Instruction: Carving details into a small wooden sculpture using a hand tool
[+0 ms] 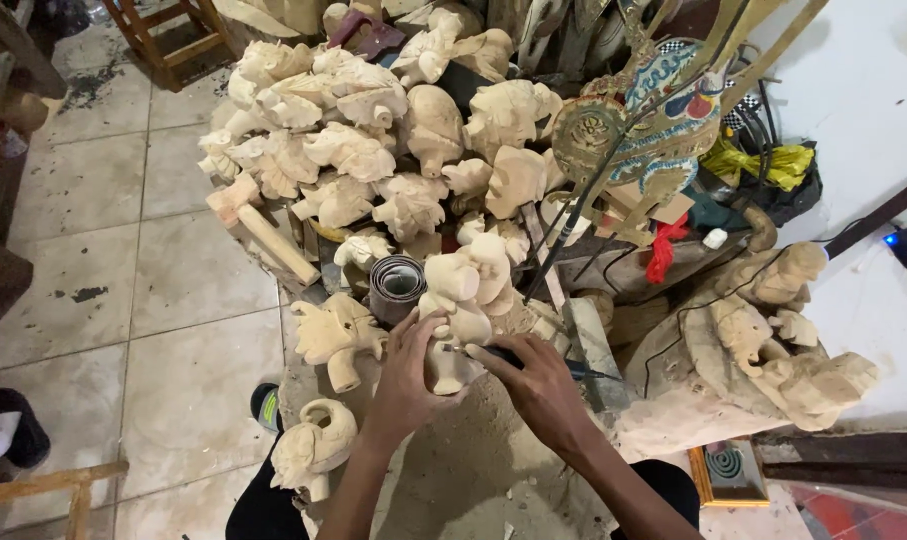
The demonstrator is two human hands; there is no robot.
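My left hand (405, 372) grips a pale carved wooden figure (465, 298) from its left side, holding it upright over a sawdust-covered work surface (473, 450). My right hand (535, 385) is closed around a thin dark-handled carving tool (583, 370) and presses its tip against the lower part of the figure. A grey roll of sandpaper (395, 285) stands just behind my left hand. Two more unfinished carvings lie close by: one (338, 335) to the left of my left hand, another (315, 445) by my left forearm.
A heap of several unfinished pale wood carvings (373, 130) fills the area behind. A wooden mallet (263, 230) lies at its left edge. Painted flat puppets on sticks (643, 120) lean at the right, above larger carvings (773, 340). Tiled floor (153, 300) lies left.
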